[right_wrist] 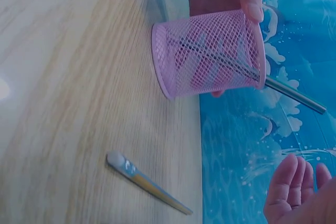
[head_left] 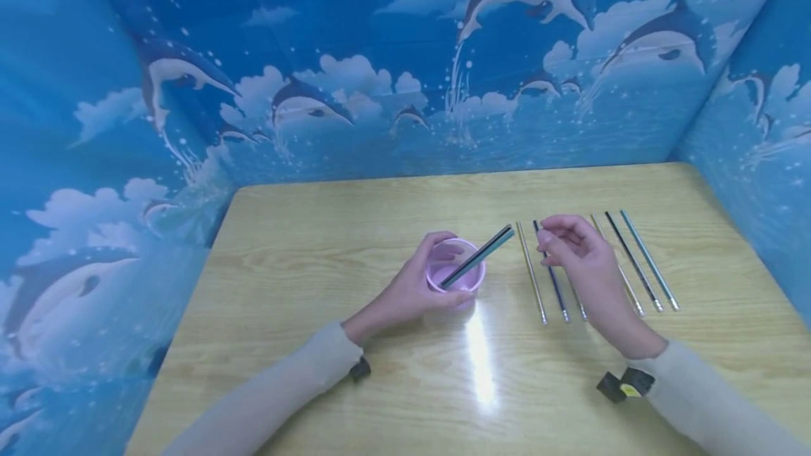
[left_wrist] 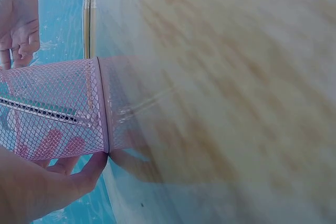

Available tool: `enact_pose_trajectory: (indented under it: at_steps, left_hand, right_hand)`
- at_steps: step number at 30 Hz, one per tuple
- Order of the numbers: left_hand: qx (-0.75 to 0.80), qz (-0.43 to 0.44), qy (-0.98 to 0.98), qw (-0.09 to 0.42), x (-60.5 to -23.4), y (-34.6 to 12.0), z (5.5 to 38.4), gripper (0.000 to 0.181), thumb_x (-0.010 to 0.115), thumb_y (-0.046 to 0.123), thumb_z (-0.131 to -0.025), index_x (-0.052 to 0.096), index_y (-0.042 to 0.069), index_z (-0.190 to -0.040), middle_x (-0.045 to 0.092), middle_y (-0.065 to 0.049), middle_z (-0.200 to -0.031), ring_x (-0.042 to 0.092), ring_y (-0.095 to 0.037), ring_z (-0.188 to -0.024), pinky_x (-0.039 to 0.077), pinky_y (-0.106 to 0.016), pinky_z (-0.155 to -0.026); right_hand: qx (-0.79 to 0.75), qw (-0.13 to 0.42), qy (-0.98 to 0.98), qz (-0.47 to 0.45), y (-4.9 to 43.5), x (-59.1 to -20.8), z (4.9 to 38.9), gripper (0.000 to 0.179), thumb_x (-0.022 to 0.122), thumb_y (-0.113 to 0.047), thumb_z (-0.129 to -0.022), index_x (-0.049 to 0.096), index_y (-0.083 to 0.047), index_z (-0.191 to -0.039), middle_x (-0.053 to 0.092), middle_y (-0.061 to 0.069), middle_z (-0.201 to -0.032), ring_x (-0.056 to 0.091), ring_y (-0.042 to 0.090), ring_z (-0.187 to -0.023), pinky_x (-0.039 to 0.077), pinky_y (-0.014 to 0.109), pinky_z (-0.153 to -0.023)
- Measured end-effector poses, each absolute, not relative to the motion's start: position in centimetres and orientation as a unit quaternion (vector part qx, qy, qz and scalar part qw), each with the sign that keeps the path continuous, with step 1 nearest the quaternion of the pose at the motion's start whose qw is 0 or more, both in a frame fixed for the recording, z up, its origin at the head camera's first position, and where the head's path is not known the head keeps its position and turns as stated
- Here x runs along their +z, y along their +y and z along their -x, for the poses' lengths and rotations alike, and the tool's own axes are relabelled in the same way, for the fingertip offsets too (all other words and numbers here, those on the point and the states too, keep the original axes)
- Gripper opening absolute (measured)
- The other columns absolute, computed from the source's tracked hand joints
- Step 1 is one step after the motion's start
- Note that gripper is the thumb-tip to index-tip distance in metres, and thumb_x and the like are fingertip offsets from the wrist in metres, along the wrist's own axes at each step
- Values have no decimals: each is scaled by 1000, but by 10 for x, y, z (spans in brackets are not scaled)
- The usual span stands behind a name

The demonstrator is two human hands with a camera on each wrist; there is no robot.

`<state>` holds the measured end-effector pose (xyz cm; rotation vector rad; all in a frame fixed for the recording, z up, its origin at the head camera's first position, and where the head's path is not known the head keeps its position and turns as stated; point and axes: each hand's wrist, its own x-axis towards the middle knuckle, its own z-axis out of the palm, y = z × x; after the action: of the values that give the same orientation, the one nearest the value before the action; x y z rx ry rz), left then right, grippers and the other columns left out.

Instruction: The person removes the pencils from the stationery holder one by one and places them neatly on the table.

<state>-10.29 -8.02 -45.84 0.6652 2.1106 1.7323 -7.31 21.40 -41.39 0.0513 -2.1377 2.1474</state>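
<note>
My left hand (head_left: pixel 418 286) grips a pink mesh pen cup (right_wrist: pixel 202 30) round its side, thumb near the rim on the close side. Two pencils (head_left: pixel 479 257), one teal and one dark, lean out of the cup toward the right. Just over a row of pencils is my right hand (head_left: pixel 589 266), its fingers loosely bent and nothing between them. The row on the table includes a gold pencil (head_left: pixel 531 273), a dark blue pencil (head_left: pixel 558 292), a black pencil (head_left: pixel 633 261) and a teal pencil (head_left: pixel 649 259). My right hand partly covers the middle ones.
The wood-grain table (head_left: pixel 304 252) carries a bright light reflection in front of the cup. A blue dolphin-print curtain (head_left: pixel 380 90) stands along the table's back and sides. Pencil eraser ends point toward me.
</note>
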Motion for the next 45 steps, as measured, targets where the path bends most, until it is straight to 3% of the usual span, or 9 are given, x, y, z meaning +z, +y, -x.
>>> enact_pose_trajectory:
  at_steps: [6, 12, 19, 27, 36, 45]
  left_hand:
    - [607, -233, 740, 170, -458, -82, 102, 91, 96, 22, -86, 40, 26, -158, 58, -8, -153, 57, -31, -141, 56, -40, -109]
    - [600, -230, 747, 172, -456, -83, 101, 92, 96, 23, -86, 40, 25, -159, 58, -6, -153, 57, -28, -142, 56, -40, -109]
    - [608, -233, 739, 174, -457, -83, 103, 93, 96, 22, -86, 40, 24, -160, 58, -6, -153, 56, -29, -142, 56, -39, -109]
    - [606, -237, 741, 168, -457, -81, 104, 94, 96, 21, -85, 40, 22, -161, 58, -9, -154, 56, -29, -143, 53, -43, -113]
    - [613, -239, 734, 169, -457, -81, 104, 92, 96, 19, -85, 41, 23, -159, 59, -9, -152, 57, -29, -142, 53, -44, -113]
    - [622, -240, 726, 172, -460, -82, 103, 89, 95, 19, -88, 41, 31, -157, 58, -1, -154, 55, -28, -143, 55, -43, -112]
  right_hand:
    - [637, 34, -770, -19, 202, -415, 68, 29, 74, -21, -107, 70, 0, -126, 73, 8, -112, 70, 16, -89, 63, 23, -77]
    - [640, 10, -768, -25, 189, -418, 66, 32, 76, -21, -106, 68, 3, -126, 72, 8, -104, 70, 21, -87, 64, 26, -73]
    - [638, -15, -770, -12, 171, -417, 66, 33, 78, -22, -104, 68, 3, -124, 72, 11, -107, 70, 22, -90, 65, 29, -74]
    - [649, -1, -761, -15, 167, -417, 69, 25, 79, -13, -102, 67, 5, -115, 72, 12, -102, 72, 26, -86, 65, 29, -70]
    - [694, 25, -720, 4, 167, -417, 64, 27, 78, -9, -103, 67, 8, -121, 71, 9, -116, 72, 18, -102, 64, 27, -88]
    - [748, 87, -658, -2, 175, -409, 56, 18, 73, -3, -105, 64, 9, -115, 74, 15, -119, 74, 22, -104, 64, 31, -93]
